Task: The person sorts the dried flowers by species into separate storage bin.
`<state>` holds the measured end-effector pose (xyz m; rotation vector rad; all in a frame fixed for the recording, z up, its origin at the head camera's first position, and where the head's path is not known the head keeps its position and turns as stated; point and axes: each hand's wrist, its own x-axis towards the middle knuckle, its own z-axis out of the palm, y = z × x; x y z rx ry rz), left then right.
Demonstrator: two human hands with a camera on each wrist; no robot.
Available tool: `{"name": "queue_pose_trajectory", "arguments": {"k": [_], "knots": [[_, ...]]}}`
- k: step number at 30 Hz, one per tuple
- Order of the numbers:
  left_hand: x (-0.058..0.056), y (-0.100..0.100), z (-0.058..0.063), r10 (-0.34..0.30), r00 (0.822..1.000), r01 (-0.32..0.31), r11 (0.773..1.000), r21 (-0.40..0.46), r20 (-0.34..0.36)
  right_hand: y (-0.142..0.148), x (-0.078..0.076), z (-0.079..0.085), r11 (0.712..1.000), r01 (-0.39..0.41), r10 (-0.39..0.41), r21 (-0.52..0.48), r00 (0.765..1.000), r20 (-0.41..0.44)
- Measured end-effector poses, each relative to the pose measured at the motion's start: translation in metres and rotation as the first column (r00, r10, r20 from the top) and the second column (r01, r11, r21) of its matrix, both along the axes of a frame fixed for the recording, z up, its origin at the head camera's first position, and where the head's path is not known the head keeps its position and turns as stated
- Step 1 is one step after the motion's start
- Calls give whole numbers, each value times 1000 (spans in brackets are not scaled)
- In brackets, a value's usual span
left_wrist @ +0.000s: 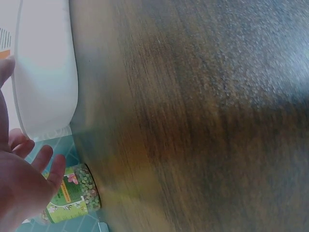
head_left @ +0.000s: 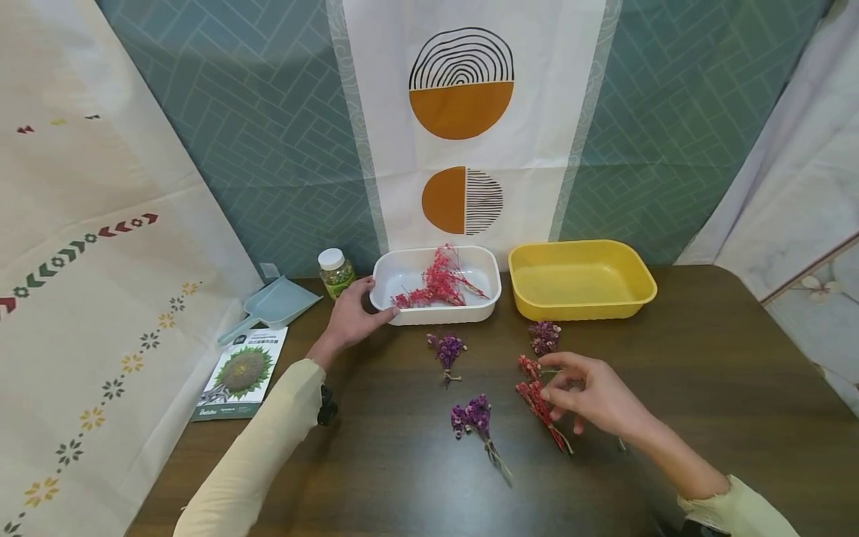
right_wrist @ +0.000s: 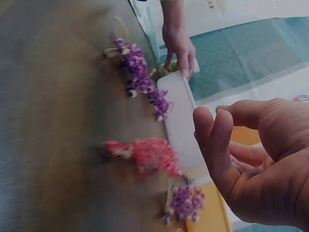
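Note:
My left hand [head_left: 356,317] holds the left end of a white tray [head_left: 463,315], thumb at the front rim; its other fingers spread near a jar [left_wrist: 72,193]. Red dried flowers [head_left: 439,280] lie inside the tray. My right hand [head_left: 590,391] hovers over a bunch of red dried flowers [head_left: 535,403] on the table, partly covering it. In the right wrist view its fingers are loosely bent, with nothing between the tips. Purple dried flower bunches lie around: one [head_left: 447,350] before the tray, one [head_left: 478,418] nearer me, one [head_left: 543,335] by the yellow tray.
The yellow tray [head_left: 584,309] stands right of the white one. A jar with a white lid [head_left: 331,259] sits behind my left hand. Left of it are a light blue dustpan [head_left: 278,302] and a seed packet [head_left: 244,373] with a sunflower picture. Cloth hangs behind the table.

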<state>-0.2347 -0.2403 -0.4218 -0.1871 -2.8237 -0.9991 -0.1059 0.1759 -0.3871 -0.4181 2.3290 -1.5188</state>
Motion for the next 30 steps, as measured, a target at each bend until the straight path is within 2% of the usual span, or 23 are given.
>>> {"name": "queue_pose_trajectory", "arguments": {"k": [7, 16, 23, 30], "knots": [[0, 0, 2, 8, 1000, -8, 1000, -4, 0, 9, 13, -15, 1000, 14, -14, 15, 1000, 11], [0, 0, 1, 8, 1000, -8, 1000, 2, 6, 8, 15, -27, 998, 44, -45, 42, 999, 11], [0, 1, 1, 11, 1000, -11, 1000, 4, 16, 5, 16, -34, 994, 66, -61, 92, 996, -59], [1, 2, 1, 11, 1000, -11, 1000, -1, 16, 0, 16, -41, 978, 133, -116, 161, 987, -111]]}}
